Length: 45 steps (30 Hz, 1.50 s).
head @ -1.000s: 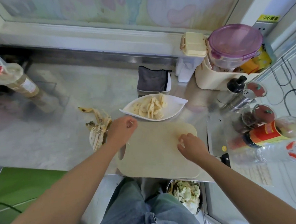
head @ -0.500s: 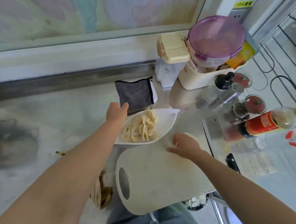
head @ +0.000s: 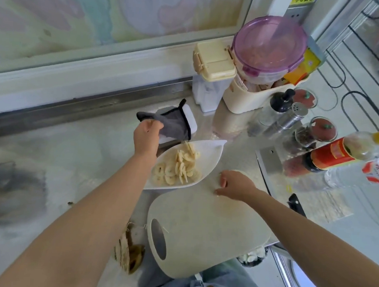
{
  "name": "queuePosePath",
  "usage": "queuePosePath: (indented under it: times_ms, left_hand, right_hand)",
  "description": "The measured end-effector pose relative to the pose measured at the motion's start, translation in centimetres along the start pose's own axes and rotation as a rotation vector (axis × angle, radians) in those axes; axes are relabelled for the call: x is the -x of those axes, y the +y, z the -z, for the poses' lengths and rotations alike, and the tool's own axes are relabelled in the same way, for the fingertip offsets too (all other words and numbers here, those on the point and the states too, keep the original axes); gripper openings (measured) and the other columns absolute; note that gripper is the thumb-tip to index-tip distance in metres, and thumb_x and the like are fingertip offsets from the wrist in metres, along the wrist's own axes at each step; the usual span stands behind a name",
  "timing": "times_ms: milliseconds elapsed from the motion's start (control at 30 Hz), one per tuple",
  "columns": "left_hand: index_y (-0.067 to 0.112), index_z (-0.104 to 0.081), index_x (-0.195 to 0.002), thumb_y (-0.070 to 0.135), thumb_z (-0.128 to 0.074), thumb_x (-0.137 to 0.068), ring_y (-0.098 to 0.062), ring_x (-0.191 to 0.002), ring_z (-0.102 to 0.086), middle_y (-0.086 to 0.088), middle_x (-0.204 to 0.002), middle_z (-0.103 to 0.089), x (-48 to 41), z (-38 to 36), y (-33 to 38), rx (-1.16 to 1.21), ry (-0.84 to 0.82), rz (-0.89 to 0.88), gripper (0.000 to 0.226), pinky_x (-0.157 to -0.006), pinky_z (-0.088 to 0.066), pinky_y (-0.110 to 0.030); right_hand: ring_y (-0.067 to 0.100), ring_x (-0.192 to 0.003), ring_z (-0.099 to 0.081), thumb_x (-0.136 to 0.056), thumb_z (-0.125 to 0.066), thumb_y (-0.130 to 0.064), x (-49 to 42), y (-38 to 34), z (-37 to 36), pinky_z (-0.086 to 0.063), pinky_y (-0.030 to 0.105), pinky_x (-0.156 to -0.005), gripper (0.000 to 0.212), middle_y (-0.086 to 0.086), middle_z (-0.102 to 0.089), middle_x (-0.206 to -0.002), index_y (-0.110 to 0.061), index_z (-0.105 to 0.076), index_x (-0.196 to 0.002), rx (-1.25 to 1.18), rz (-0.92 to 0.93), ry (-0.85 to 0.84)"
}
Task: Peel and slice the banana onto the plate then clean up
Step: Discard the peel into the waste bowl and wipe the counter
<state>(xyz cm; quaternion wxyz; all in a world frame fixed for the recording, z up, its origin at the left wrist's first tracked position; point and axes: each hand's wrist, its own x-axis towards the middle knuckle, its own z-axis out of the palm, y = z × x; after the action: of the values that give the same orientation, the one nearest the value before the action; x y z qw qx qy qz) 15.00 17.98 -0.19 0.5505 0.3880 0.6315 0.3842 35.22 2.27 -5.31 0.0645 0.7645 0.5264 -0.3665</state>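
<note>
Left hand (head: 146,139) has moved onto the cloth (head: 176,123), pinching it up; right hand (head: 237,185) lies flat-fingered on the board (head: 212,228) — slices (head: 178,167) plated, peel (head: 130,256) and wiping seemingly left.

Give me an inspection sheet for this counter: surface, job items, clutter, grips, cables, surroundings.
Surface: steel counter, reflective.
Job's things: banana slices piled on the white plate; peel on the counter left of the cutting board; the board overhangs the front edge; knife lies right of the board.
Clutter: purple-lidded tub, shaker and sauce bottle crowd the back right.
Grips: left hand grips the grey cloth behind the plate; right hand rests on the board, fingers straight.
Cables: dark loops at far right; cannot tell if they are cables.
Surroundings: patterned window behind; bin below the counter edge.
</note>
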Motion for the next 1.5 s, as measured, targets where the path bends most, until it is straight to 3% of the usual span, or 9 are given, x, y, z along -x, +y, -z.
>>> queuePosePath:
  times_ms: [200, 333, 433, 633, 867, 1000, 1100, 1200, 1500]
  left_hand:
    - [0.015, -0.045, -0.078, 0.002, -0.045, -0.083, -0.018, -0.070, -0.052, -0.010, -0.081, -0.049, 5.9, -1.1, 0.6, 0.245, -0.112, -0.075, 0.014, -0.061, -0.052, -0.033]
    - [0.011, -0.049, -0.084, -0.003, -0.038, -0.085, -0.016, -0.067, -0.048, -0.005, -0.075, -0.051, 11.3, -3.2, -0.2, 0.330, -0.253, 0.014, 0.018, -0.059, -0.042, -0.027]
    - [0.010, -0.060, -0.096, -0.004, -0.035, -0.086, -0.019, -0.077, -0.060, -0.007, -0.088, -0.063, 14.2, -4.1, -1.4, 0.333, -0.433, 0.110, 0.030, -0.069, -0.053, -0.032]
    - [0.007, -0.061, -0.112, 0.004, -0.049, -0.088, -0.032, -0.090, -0.068, -0.020, -0.100, -0.068, 18.6, -4.2, -5.8, 0.086, -0.527, 0.212, 0.027, -0.082, -0.057, -0.044]
    - [0.015, -0.066, -0.095, 0.027, -0.058, -0.090, -0.021, -0.077, -0.062, -0.004, -0.087, -0.067, 19.8, -0.5, -11.8, -0.443, -0.179, 0.057, 0.016, -0.073, -0.050, -0.034]
    - [0.020, -0.062, -0.115, 0.021, -0.053, -0.091, -0.021, -0.107, -0.052, -0.003, -0.118, -0.055, 19.7, 2.8, -13.5, -0.959, -0.045, -0.120, 0.025, -0.089, -0.042, -0.031]
    - [0.018, -0.057, -0.121, 0.023, -0.059, -0.085, -0.028, -0.119, -0.040, -0.008, -0.128, -0.047, 19.9, 4.2, -14.6, -1.152, 0.015, -0.208, 0.037, -0.099, -0.036, -0.037]
    - [0.012, -0.053, -0.120, 0.022, -0.062, -0.080, -0.031, -0.119, -0.039, -0.013, -0.129, -0.046, 20.2, 5.5, -15.9, -1.250, 0.057, -0.259, 0.042, -0.100, -0.035, -0.041]
    - [0.013, -0.047, -0.126, 0.031, -0.063, -0.081, -0.029, -0.113, -0.043, -0.011, -0.123, -0.048, 20.3, 9.7, -17.2, -1.263, 0.038, -0.336, 0.051, -0.098, -0.038, -0.041]
  right_hand:
    - [0.023, -0.074, -0.063, -0.101, -0.041, -0.022, 3.0, -0.1, 3.2, -0.047, 0.031, -0.065, 0.026, 0.008, -0.064, -0.081, -0.009, -0.062, -0.094, -0.951, 0.126, 0.073]
    - [0.024, -0.098, -0.065, -0.094, -0.053, -0.039, 4.3, -0.1, 4.4, -0.052, 0.041, -0.081, 0.035, -0.001, -0.064, -0.113, -0.020, -0.049, -0.124, -1.333, 0.185, -0.132]
    - [0.026, -0.090, -0.050, -0.080, -0.055, -0.013, 5.0, -0.1, 4.3, -0.042, 0.034, -0.073, 0.030, 0.009, -0.051, -0.096, -0.007, -0.047, -0.108, -1.444, 0.197, -0.227]
    - [0.028, -0.067, -0.061, -0.092, -0.038, -0.006, 7.6, 2.2, 2.5, -0.048, 0.034, -0.066, 0.032, 0.013, -0.064, -0.073, -0.006, -0.067, -0.077, -1.285, -0.093, 0.040]
    - [0.025, -0.072, -0.044, -0.087, -0.040, -0.024, 7.3, 6.0, 0.0, -0.034, 0.040, -0.069, 0.022, 0.009, -0.043, -0.067, -0.012, -0.045, -0.069, -1.039, -0.216, 0.086]
    - [0.030, -0.105, -0.054, -0.090, -0.048, -0.050, 6.9, 6.8, -1.1, -0.043, 0.044, -0.096, 0.045, 0.011, -0.057, -0.117, -0.017, -0.053, -0.120, -0.808, -0.082, 0.139]
    - [0.032, -0.138, -0.020, -0.084, -0.055, -0.059, 7.5, 6.8, -2.9, -0.023, 0.050, -0.109, 0.080, 0.011, -0.017, -0.153, -0.029, -0.018, -0.148, -0.212, 0.037, 0.379]
    - [0.031, -0.146, 0.008, -0.080, -0.051, -0.069, 7.5, 6.5, -5.4, -0.005, 0.053, -0.114, 0.094, 0.007, 0.010, -0.159, -0.032, -0.002, -0.151, 0.078, 0.125, 0.301]
    - [0.043, -0.107, -0.040, -0.084, -0.050, -0.002, 5.2, 5.7, -4.8, -0.038, 0.049, -0.094, 0.045, 0.021, -0.048, -0.125, -0.006, -0.053, -0.129, -0.136, 0.161, 0.650]
